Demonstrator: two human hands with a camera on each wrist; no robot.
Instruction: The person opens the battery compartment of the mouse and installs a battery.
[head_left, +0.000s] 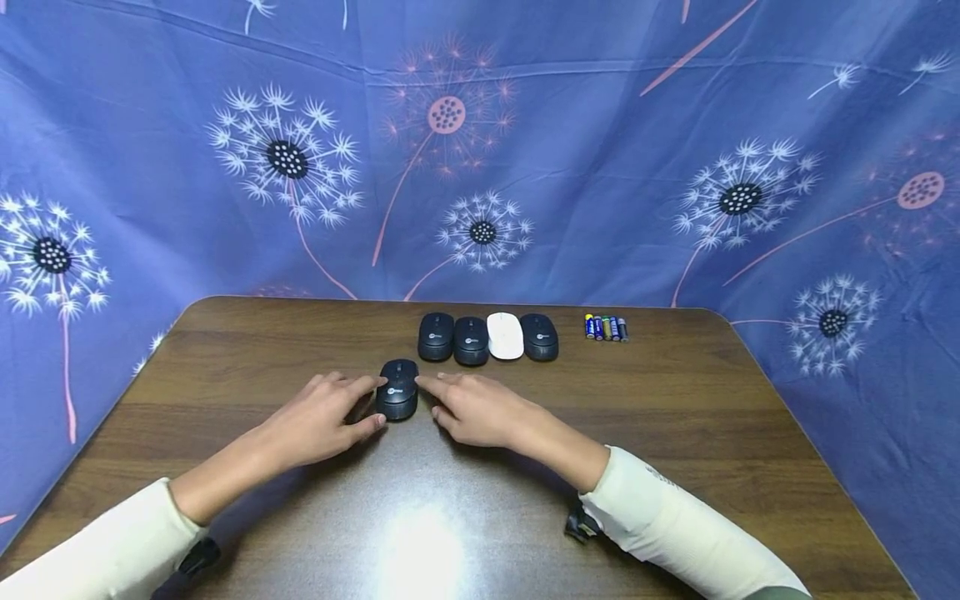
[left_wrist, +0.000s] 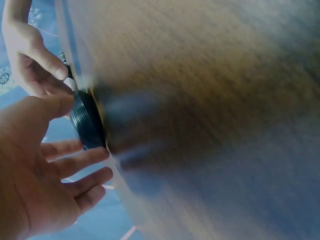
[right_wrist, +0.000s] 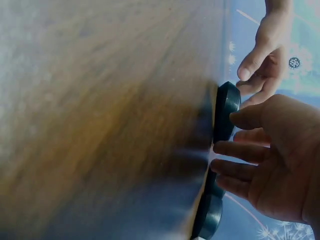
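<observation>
A black computer mouse [head_left: 397,390] lies on the wooden table between both hands. At its left side is my left hand [head_left: 318,417], index fingertip at the upper edge and thumb tip by the lower corner. My right hand [head_left: 480,408] comes from the other side, its index fingertip right at the mouse's right edge and its thumb lower down. Seen from the left wrist, the mouse [left_wrist: 89,122] shows its ribbed rear end, with fairly straight fingers beside it. The right wrist view shows loosely spread fingers [right_wrist: 242,150] near the mouse [right_wrist: 227,112].
Behind the hands stands a row of mice: a black one [head_left: 436,337], another black one [head_left: 471,341], a white one [head_left: 505,336] and a black one [head_left: 539,337]. Several small batteries [head_left: 607,327] lie to their right. A blue flowered cloth [head_left: 585,167] hangs behind the table [head_left: 675,400].
</observation>
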